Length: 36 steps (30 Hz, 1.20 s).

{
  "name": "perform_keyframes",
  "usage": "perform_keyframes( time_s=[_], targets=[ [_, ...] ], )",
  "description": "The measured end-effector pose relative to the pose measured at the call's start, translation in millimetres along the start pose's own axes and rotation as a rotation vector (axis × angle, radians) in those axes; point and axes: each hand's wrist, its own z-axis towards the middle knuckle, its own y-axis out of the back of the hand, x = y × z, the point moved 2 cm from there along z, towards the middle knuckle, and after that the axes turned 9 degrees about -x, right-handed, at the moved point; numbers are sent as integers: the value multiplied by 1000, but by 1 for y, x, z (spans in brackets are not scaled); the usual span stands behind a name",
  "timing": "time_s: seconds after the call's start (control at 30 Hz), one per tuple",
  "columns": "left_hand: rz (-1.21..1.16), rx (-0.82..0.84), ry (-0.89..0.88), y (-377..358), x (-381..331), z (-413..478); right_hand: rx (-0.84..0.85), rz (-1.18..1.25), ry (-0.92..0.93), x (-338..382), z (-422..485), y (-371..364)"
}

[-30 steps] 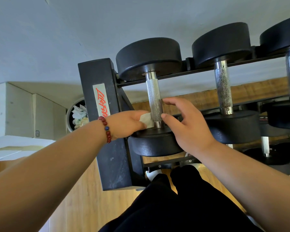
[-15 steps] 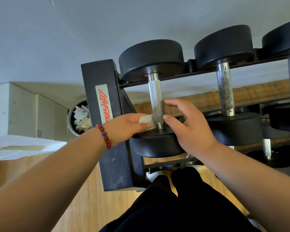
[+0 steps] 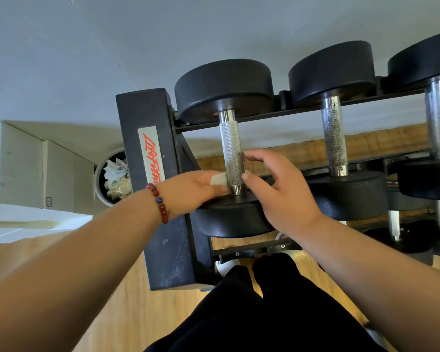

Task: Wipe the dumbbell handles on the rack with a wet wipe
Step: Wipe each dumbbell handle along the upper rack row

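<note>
Your left hand (image 3: 191,191) pinches the wipe (image 3: 219,179) against the handle (image 3: 230,148) to rub it. Your right hand (image 3: 285,199) curls round the handle, likely to stop it rolling.

The one rack (image 3: 163,237) holds three dumbbells (image 3: 224,90) on its upper rail (the third is only partly in view, at the right side). Below them at least two more handles (image 3: 393,224) are showing. There is one left hand (image 3: 191,189) and one right hand (image 3: 282,196), one wipe (image 3: 219,179), one bead bracelet (image 3: 160,203) and one round bin (image 3: 99,191).
</note>
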Motion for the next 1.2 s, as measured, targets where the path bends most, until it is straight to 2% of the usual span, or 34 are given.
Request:
perform_keyframes(
  time_s=[0.3, 0.43, 0.6, 0.8, 0.93, 1.03, 1.2],
  targets=[
    [12, -123, -48, 8, 1, -26, -2, 10, -27, 2, 0, 0],
    [-13, -296, -96, -5, -13, -16, 3, 13, -15, 5, -1, 0],
    [123, -409, -115, -8, -5, -19, 0, 16, -26, 6, -2, 0],
    [281, -588, -375, -11, -6, -34, -26, -2, 7, 9, -4, 1],
    [538, -709, -574, -18, -11, -44, -43, -70, 54, 9, -4, 4],
    [679, -722, -677, -22, -13, -47, -42, -179, 121, 5, -4, 13],
    [806, -742, -743, -35, -27, -51, -42, -367, 208, -2, -7, 46]
  ],
)
